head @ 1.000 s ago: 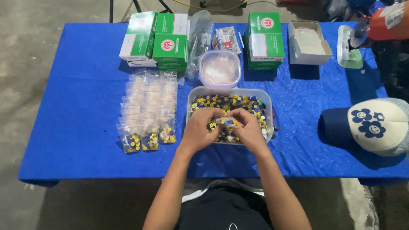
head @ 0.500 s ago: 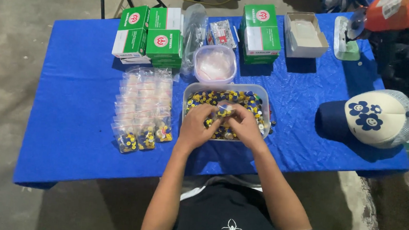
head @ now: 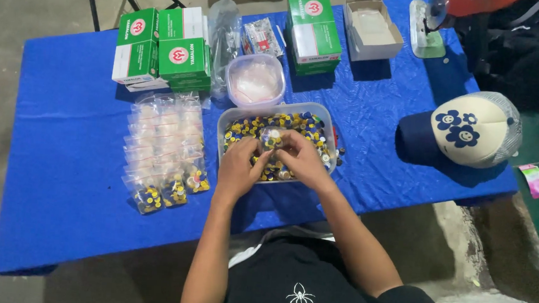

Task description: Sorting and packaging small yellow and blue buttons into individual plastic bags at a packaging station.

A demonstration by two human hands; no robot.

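A blue-covered tabletop (head: 62, 176) stands on a bare concrete floor, with dark bags piled at the far right. Both hands are over the clear plastic tub (head: 224, 121) of small yellow, blue and white caps (head: 302, 123). The left hand (head: 238, 167) and right hand (head: 300, 156) are closed together on a small clear bag (head: 272, 137), pinched between the fingertips at the tub's middle.

Against the frames a second and half a second back, the hands remain in the tub in nearly the same pose; only the view has shifted slightly. In my judgement the bag is still being filled or sealed and has not been set down.

Left of the tub lie rows of small clear bags (head: 161, 145), the nearest ones holding caps. Behind it sits a lidded round container (head: 255, 82), flanked by green-and-white boxes (head: 163, 48). A cap with flower prints (head: 470, 129) rests well apart at the right.
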